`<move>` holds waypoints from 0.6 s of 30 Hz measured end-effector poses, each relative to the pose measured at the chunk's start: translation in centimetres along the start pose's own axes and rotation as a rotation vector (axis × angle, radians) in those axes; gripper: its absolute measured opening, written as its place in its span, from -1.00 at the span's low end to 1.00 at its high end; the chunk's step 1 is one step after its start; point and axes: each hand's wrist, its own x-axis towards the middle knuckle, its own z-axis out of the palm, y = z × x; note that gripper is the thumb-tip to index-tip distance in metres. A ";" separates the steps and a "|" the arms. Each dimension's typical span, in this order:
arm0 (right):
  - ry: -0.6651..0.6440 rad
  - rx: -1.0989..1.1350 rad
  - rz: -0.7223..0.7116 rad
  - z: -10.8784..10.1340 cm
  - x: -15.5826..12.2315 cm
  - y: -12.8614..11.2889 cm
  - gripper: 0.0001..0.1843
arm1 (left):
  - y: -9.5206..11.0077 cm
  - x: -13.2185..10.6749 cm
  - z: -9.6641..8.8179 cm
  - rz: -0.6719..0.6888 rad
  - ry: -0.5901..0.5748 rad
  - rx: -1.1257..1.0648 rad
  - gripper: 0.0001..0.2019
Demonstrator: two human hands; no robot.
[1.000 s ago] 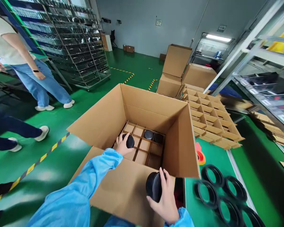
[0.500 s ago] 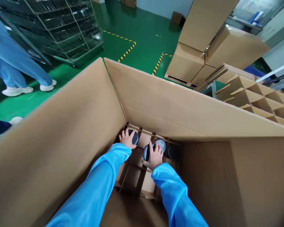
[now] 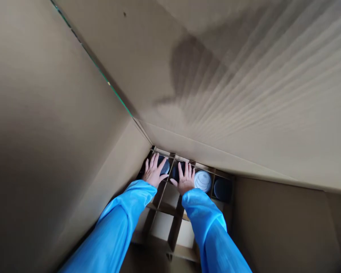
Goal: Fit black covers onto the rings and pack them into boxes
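Both hands flat, fingers spread, left hand point(image 3: 152, 173) and right hand point(image 3: 184, 179) pressing black caps point(image 3: 165, 167) into the 12 o'clock divider cells point(image 3: 170, 188), push crooked and that thin cardboard probably buckles.

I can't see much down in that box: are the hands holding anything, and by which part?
Nothing is gripped. The left hand lies flat, fingers spread, on a dark round part in the corner cell; the right hand presses likewise on the next one.
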 end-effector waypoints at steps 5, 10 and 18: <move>-0.041 0.021 -0.002 3.4 -0.3 0.6 -0.19 | -1.3 -1.1 3.0 -0.043 -0.029 0.065 -0.37; -0.039 0.034 -0.097 3.3 -0.1 1.4 -0.17 | -1.7 -1.1 3.6 -0.043 -0.080 0.059 -0.36; 0.045 0.152 0.056 2.3 -4.6 -0.2 -0.23 | -0.5 -2.3 3.8 -0.193 0.030 0.043 -0.35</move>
